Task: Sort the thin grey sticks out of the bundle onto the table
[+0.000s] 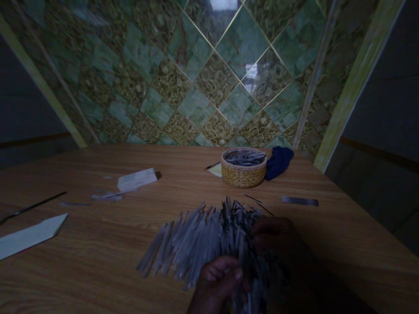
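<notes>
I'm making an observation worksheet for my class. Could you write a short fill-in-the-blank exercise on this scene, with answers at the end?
1. The cloth beside the woven basket is dark ____.
2. Of the two hands, the one nearer the woven basket is the ____ one.
3. In the picture, the white box lies to the ____ of the woven basket.

Missing words: blue; right; left.

The left hand curls, thumb near forefinger, beside the shadowed right hand, the 2 just apart.
</notes>
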Demonstrator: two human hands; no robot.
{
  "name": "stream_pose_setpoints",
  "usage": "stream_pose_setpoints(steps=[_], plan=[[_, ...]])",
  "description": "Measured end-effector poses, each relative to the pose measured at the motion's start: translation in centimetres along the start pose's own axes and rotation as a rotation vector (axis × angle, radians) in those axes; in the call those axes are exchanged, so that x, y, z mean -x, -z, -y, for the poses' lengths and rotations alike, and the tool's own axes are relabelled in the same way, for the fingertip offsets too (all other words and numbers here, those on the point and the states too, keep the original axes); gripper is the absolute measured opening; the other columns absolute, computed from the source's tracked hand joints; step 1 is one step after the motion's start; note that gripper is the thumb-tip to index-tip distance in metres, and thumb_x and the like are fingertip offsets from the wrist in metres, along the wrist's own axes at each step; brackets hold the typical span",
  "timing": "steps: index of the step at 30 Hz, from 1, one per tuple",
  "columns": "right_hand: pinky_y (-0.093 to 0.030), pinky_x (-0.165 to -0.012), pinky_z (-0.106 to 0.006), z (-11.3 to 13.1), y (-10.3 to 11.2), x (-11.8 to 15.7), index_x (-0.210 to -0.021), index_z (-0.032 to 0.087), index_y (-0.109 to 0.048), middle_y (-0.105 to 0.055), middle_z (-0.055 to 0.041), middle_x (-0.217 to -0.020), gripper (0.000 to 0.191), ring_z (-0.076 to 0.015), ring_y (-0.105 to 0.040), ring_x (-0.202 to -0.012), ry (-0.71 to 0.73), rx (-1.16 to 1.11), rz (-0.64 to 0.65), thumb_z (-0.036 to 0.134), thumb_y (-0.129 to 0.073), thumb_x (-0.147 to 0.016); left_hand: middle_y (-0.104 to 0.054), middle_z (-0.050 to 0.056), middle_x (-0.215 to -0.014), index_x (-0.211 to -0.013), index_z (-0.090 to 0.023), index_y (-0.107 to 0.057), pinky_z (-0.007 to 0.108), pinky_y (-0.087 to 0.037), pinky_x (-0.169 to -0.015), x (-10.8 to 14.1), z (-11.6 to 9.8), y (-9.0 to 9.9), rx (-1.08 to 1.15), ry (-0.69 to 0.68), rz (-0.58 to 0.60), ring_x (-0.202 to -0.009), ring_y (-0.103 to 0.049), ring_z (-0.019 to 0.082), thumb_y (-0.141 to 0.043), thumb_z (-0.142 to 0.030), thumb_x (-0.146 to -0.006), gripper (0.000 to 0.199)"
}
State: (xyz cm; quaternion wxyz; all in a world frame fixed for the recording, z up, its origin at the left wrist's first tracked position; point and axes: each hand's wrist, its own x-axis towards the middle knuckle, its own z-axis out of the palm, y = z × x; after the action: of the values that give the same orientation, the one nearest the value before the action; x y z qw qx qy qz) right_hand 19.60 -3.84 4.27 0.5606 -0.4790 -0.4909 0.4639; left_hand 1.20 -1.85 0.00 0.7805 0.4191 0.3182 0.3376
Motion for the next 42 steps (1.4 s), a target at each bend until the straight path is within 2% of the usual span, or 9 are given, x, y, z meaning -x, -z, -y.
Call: stream_pose_setpoints(steps=[6, 11, 20, 30, 39, 42], plan=[[-0.045, -0.052, -0.022, -0.6, 0.7, 0.0, -0.071, 0.017, -0.069, -0.062, 0.0026, -0.056, 0.008, -0.0115, -0.057, -0.052, 0.091, -0.041, 0.058, 0.024, -0.07, -0.068, -0.065, 0.001, -0.048, -0.063, -0.016, -0.068, 0.019, -0.038, -0.042, 0.1, 0.4, 0.2, -0.029, 0.002, 0.049, -0.04, -0.051, 0.01, -0.08, -0.045, -0.056, 0.032], [-0.045, -0.051, -0.022, -0.7, 1.1, -0.3, -0.075, 0.017, -0.072, -0.061, 0.0017, -0.061, 0.01, -0.0107, -0.057, -0.052, 0.196, -0.06, 0.092, 0.025, -0.07, -0.069, -0.062, 0.001, -0.044, -0.06, -0.016, -0.068, 0.02, -0.036, -0.039, 0.1, 1.0, 0.6, -0.084, -0.041, 0.069, -0.039, -0.048, 0.01, -0.079, -0.048, -0.055, 0.034], [-0.043, -0.05, -0.021, 0.4, 1.4, 0.2, -0.072, 0.017, -0.072, -0.059, 0.0005, -0.066, 0.01, -0.0104, -0.055, -0.055, 0.241, 0.042, 0.125, 0.025, -0.073, -0.068, -0.058, -0.002, -0.041, -0.058, -0.015, -0.067, 0.019, -0.034, -0.038, 0.5, 0.4, 0.1, -0.087, 0.009, 0.093, -0.034, -0.043, 0.008, -0.078, -0.046, -0.056, 0.033], [-0.042, -0.054, -0.023, 1.7, 2.7, 0.6, -0.073, 0.015, -0.07, -0.058, -0.0006, -0.066, 0.015, -0.0115, -0.054, -0.06, 0.259, 0.27, 0.256, 0.029, -0.067, -0.075, -0.056, -0.002, -0.04, -0.054, -0.015, -0.066, 0.018, -0.03, -0.038, 1.0, 0.0, -0.3, -0.107, 0.042, 0.093, -0.034, -0.042, 0.007, -0.077, -0.043, -0.058, 0.031], [-0.039, -0.056, -0.022, 2.9, 2.8, 1.0, -0.071, 0.014, -0.069, -0.058, -0.0004, -0.065, 0.014, -0.0113, -0.053, -0.061, 0.263, 0.382, 0.324, 0.025, -0.064, -0.077, -0.058, -0.003, -0.04, -0.058, -0.016, -0.066, 0.018, -0.032, -0.039, 1.1, 0.6, 0.3, -0.123, 0.05, 0.099, -0.035, -0.043, 0.007, -0.077, -0.04, -0.059, 0.027], [-0.039, -0.056, -0.022, 2.9, 2.8, 1.0, -0.07, 0.014, -0.069, -0.058, -0.0004, -0.064, 0.014, -0.0113, -0.053, -0.061, 0.264, 0.401, 0.341, 0.025, -0.065, -0.076, -0.058, -0.003, -0.04, -0.057, -0.016, -0.066, 0.018, -0.032, -0.04, 1.1, 0.7, 0.2, -0.116, 0.038, 0.136, -0.036, -0.042, 0.006, -0.076, -0.039, -0.06, 0.026]])
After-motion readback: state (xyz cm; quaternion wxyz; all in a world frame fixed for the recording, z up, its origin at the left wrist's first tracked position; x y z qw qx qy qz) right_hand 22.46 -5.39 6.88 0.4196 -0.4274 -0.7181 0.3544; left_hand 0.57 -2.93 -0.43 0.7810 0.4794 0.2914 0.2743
